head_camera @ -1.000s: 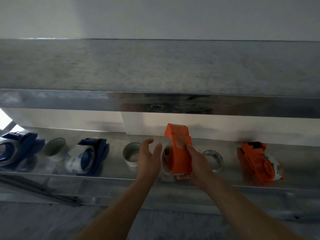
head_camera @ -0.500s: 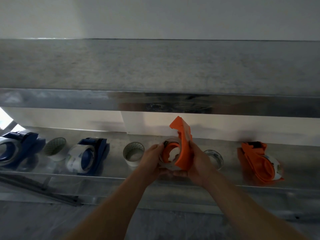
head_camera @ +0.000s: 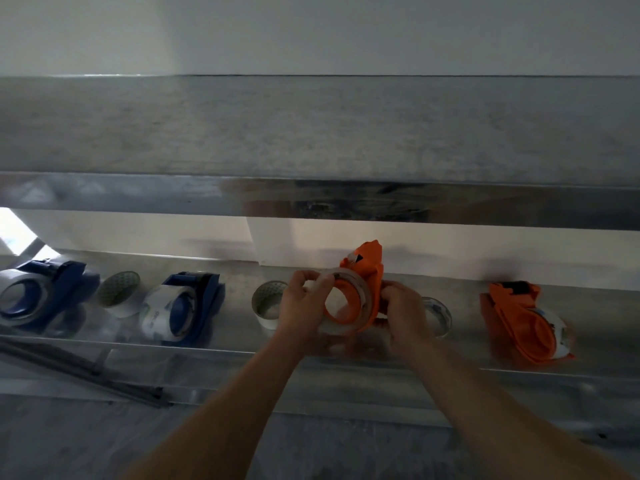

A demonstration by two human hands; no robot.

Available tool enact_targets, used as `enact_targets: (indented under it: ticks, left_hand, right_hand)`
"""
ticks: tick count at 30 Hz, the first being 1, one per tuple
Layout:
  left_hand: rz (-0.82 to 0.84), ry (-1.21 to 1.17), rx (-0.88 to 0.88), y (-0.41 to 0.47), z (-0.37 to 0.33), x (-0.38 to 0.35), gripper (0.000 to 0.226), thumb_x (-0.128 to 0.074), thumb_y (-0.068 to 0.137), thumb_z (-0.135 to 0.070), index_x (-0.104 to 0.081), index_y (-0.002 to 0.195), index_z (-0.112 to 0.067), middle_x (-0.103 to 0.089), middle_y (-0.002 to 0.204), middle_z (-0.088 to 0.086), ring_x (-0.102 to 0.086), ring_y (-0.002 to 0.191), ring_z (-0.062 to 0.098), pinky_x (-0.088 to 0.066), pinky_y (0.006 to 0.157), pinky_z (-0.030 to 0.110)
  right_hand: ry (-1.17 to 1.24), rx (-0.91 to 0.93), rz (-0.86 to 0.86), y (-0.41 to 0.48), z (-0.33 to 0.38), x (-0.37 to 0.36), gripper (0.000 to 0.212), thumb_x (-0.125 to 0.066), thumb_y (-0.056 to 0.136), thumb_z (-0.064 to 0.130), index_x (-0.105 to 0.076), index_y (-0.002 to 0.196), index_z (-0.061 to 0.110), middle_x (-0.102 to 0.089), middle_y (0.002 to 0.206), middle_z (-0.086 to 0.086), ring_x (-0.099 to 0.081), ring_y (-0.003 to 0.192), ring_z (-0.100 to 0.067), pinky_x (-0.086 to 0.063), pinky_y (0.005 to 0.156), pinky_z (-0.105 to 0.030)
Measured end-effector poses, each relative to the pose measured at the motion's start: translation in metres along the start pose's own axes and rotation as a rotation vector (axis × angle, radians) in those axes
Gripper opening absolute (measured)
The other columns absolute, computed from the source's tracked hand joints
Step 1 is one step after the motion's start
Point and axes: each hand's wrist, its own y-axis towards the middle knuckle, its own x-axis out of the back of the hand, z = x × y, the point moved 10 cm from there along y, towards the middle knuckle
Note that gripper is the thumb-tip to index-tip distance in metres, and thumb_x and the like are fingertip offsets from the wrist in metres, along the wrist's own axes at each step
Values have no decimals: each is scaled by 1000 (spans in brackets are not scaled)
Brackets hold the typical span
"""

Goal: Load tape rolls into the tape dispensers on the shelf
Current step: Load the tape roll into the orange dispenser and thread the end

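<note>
At the front lip of the shiny metal lower shelf [head_camera: 207, 351], two bare forearms reach in from below. The left hand [head_camera: 301, 303] pinches the rim of a clear roll of packing tape [head_camera: 363, 296], and the right hand [head_camera: 403, 308] is curled round the body of an orange plastic hand-held tape dispenser [head_camera: 367, 268], holding it just above the shelf with its nose up. The roll sits around the dispenser's orange hub, so seating looks nearly done, though I cannot tell whether the tape end is threaded yet. Just behind the hands lie two loose rolls, a pale one [head_camera: 266, 303] to the left and a clear one [head_camera: 440, 313] to the right, partly hidden. Further along the shelf a second orange dispenser [head_camera: 519, 317] lies loaded on the right. To the left are a blue dispenser [head_camera: 187, 303] carrying a roll, another loose pale roll [head_camera: 119, 292], and a second blue dispenser [head_camera: 38, 292], also loaded. By my reckoning three dispensers are finished, this is the fourth, and no empty one shows. Above, the dull grey upper shelf [head_camera: 311, 133] meets a white wall.
</note>
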Motion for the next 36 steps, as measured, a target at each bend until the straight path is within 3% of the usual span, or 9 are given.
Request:
enact_targets:
  ticks: [3, 6, 10, 14, 18, 24, 28, 36]
  left_hand:
    - [-39, 86, -58, -6, -13, 2, 26, -66, 85, -44, -60, 102, -26, -65, 100, 0, -65, 95, 20, -57, 86, 45]
    - [-34, 93, -86, -15, -20, -3, 28, -63, 88, -44, -59, 107, -23, -66, 101, 1, -64, 92, 18, -57, 83, 40]
    - [100, 0, -40, -28, -20, -27, 12, -56, 93, -35, -56, 102, -27, -64, 101, 5, -67, 91, 25, -59, 81, 51]
    - [148, -4, 42, -32, -17, -34, 19, -53, 78, -26, -55, 92, -39, -64, 102, 8, -67, 93, 32, -58, 80, 57]
    - [140, -4, 107, -29, -6, -32, 30, -51, 86, -5, -54, 103, -29, -62, 103, 12, -68, 91, 32, -59, 80, 55]
    - [103, -8, 152, -24, 6, -30, 31, -53, 84, -1, -55, 101, -26, -63, 104, 16, -67, 92, 36, -58, 78, 56]
    - [127, -10, 171, -21, 12, -32, 31, -52, 87, 1, -53, 109, -22, -63, 102, 14, -66, 80, 27, -57, 65, 37]
    - [142, 37, 193, -13, 18, -36, 31, -55, 86, -3, -52, 105, -27, -63, 107, 16, -68, 90, 32, -60, 76, 47]
  right_hand:
    - [137, -62, 33, -1, -9, -8, 25, -48, 91, 21, -68, 80, 10, -69, 81, -14, -65, 82, -29, -57, 71, -51]
    - [140, -75, 62, -1, -17, -16, 13, -60, 84, 10, -71, 91, 7, -71, 85, -16, -67, 75, -28, -57, 61, -41]
    - [157, -100, 89, 4, -33, -25, 34, -65, 78, -1, -65, 112, 6, -72, 99, -24, -72, 82, -38, -60, 69, -57]
    - [179, -155, 78, 7, -46, -25, 33, -62, 85, 3, -63, 118, 7, -72, 104, -21, -73, 84, -41, -60, 66, -49]
    - [158, -204, 70, 8, -54, -25, 24, -56, 90, 5, -66, 112, 5, -73, 99, -22, -73, 82, -40, -60, 71, -53]
    - [83, -222, 82, 11, -64, -28, 23, -57, 87, 0, -69, 106, 3, -73, 95, -25, -72, 81, -44, -57, 72, -64]
    - [56, -229, 67, 14, -70, -29, 16, -60, 89, 4, -71, 100, 3, -74, 89, -23, -73, 77, -42, -59, 72, -58]
    - [-23, -246, 59, 20, -73, -25, 17, -57, 95, 12, -71, 100, 3, -75, 89, -21, -73, 78, -39, -60, 74, -54]
